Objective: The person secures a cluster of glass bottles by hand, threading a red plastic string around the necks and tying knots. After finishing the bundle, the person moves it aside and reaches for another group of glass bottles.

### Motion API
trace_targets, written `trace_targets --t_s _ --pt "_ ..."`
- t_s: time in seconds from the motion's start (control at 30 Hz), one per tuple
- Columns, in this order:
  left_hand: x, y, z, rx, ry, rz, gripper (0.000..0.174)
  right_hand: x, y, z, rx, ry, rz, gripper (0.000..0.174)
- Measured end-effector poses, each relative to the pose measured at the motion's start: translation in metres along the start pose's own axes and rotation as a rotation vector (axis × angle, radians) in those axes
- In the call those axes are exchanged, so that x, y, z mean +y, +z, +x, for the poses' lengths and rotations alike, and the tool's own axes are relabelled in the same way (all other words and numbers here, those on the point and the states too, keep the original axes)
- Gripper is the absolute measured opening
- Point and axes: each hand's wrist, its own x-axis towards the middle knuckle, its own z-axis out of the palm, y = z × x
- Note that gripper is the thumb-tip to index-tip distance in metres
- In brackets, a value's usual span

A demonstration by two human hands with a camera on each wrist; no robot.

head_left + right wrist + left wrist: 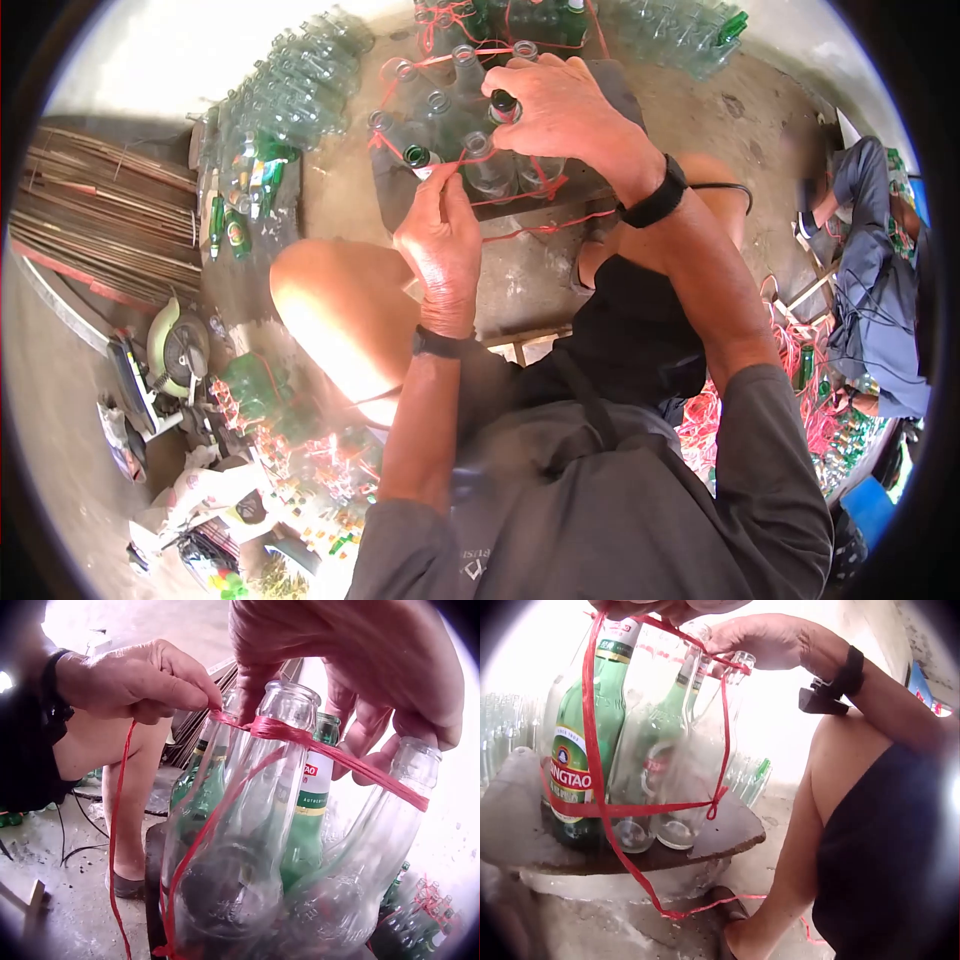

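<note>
A bundle of glass beer bottles, clear ones [281, 780] mixed with green ones [574, 750], stands upright on a dark board [735, 834]. Flat red plastic string [356, 761] passes round the necks, and a lower band [656, 808] circles the bodies with a knot at one side. My left hand [440, 235] pinches the string beside a near green bottle neck [416, 157]. Over the far right of the bundle, my right hand [555, 110] curls its fingers round the bottle necks, a green one [503, 104] showing between thumb and fingers. A loose string tail [118, 825] hangs below my left hand.
Rows of clear bottles [290, 85] stand along the wall at the left, more [685, 35] at the back right. Bundled bottles [520, 20] sit behind the board. Thin wooden strips [105, 205] are stacked at the left. Another person [865, 270] is at the right.
</note>
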Motion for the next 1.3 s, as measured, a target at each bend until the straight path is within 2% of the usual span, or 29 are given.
trace_targets --t_s 0.13,0.2,0.37,0.53,0.63,0.7,0.73,0.8,0.9,0.93,1.0,1.17,1.23,1.3 --pt "-0.016 0.007 -0.004 0.026 -0.065 -0.111 0.014 0.000 0.000 -0.001 0.035 -0.029 -0.011 0.051" --pt "-0.021 0.007 -0.003 -0.081 -0.304 -0.214 0.017 -0.002 -0.005 -0.002 -0.015 -0.010 -0.028 0.051" --pt "-0.021 0.011 0.004 -0.049 -0.310 -0.353 0.016 0.007 0.001 -0.003 0.048 -0.081 -0.043 0.053" --pt "-0.019 0.018 0.007 -0.045 -0.430 -0.439 0.016 0.013 -0.001 -0.004 0.056 -0.124 -0.023 0.059" --pt "-0.016 0.020 0.009 -0.018 -0.467 -0.466 0.018 0.007 -0.008 -0.006 0.105 -0.168 -0.012 0.050" --pt "-0.016 0.023 0.008 0.007 -0.489 -0.456 0.019 0.000 -0.011 -0.004 0.274 -0.370 -0.008 0.035" --pt "-0.017 0.024 0.009 0.022 -0.504 -0.442 0.021 -0.004 -0.010 0.000 0.272 -0.374 -0.010 0.035" --pt "-0.018 0.025 0.010 0.022 -0.513 -0.432 0.023 -0.012 -0.007 0.008 0.121 -0.500 0.247 0.024" --pt "-0.019 0.025 0.010 0.009 -0.543 -0.406 0.026 -0.019 0.001 0.017 0.015 -0.553 0.254 0.019" --pt "-0.019 0.025 0.010 0.001 -0.565 -0.389 0.027 -0.018 0.001 0.022 0.010 -0.558 0.251 0.019" --pt "-0.020 0.027 0.009 0.018 -0.554 -0.361 0.028 -0.018 0.002 0.030 -0.202 -0.490 0.136 0.022" --pt "-0.028 0.034 0.006 0.074 -0.507 -0.344 0.032 -0.027 -0.003 0.034 -0.330 -0.477 0.000 0.027" --pt "-0.025 0.030 0.008 0.023 -0.608 -0.319 0.034 -0.027 -0.005 0.038 -0.379 -0.475 -0.043 0.027" --pt "-0.027 0.029 0.008 0.019 -0.604 -0.302 0.034 -0.030 -0.008 0.041 -0.453 -0.474 -0.019 0.030"
